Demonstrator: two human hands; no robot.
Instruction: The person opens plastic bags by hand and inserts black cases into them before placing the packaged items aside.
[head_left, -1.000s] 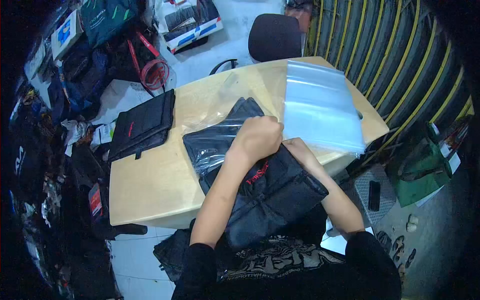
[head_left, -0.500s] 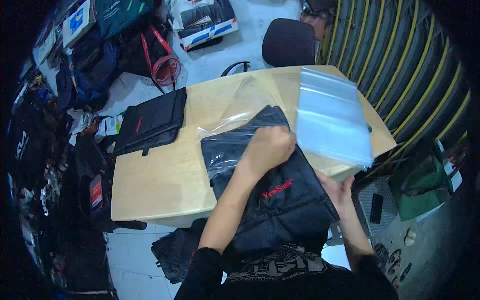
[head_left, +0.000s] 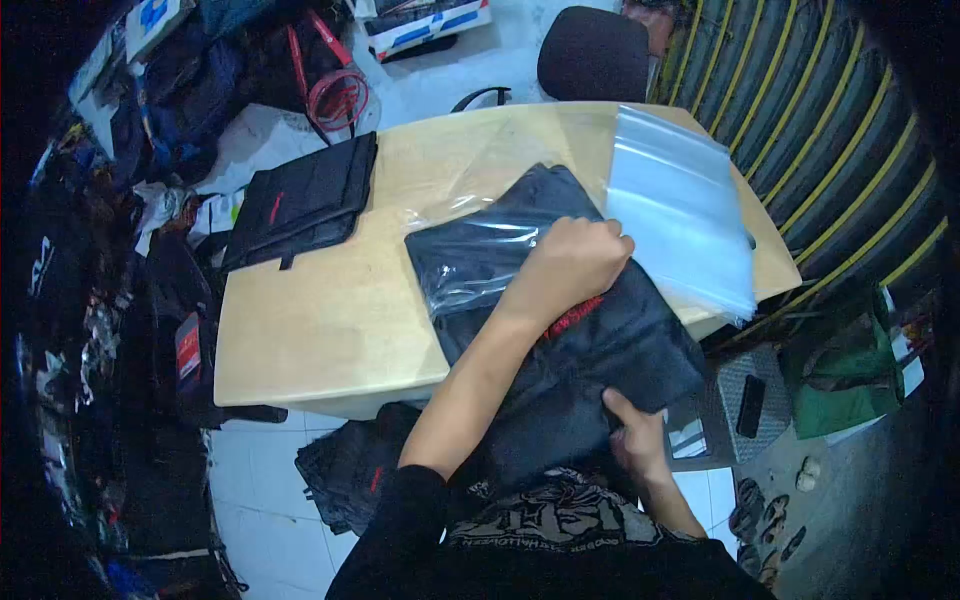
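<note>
The black bag (head_left: 590, 370) is lying at the centre of the head view, one being handled; its upper part is resting on the one table (head_left: 320, 350) and its lower part is reaching past the near edge toward the black shirt (head_left: 590, 570); one clear sleeve (head_left: 480, 245) is covering its upper left portion, and the far end of that sleeve is fading against the pale tabletop, hard to trace. Two hands are working here; the left hand (head_left: 580, 258) is closing in a fist over the bag's right side, though its curled fingers are hiding whatever they are pinching, so I cannot tell what that is; the right hand (head_left: 640, 435) is holding the bag's lower right edge, its thumb lying on top and its fingers partly hidden. The left hand and forearm are covering part of the red lettering (head_left: 573, 318). One stack of clear plastic (head_left: 680, 215) is lying right of centre, its layers blending too closely for counting; at least two folded black bags (head_left: 310, 195) are overlapping at the table's upper left; one dark heap (head_left: 345, 480) is showing at lower left, partly hidden by the left sleeve; one phone (head_left: 750, 407) is lying at right, near one green bag (head_left: 845, 375); the frame's corners are sinking into darkness.
</note>
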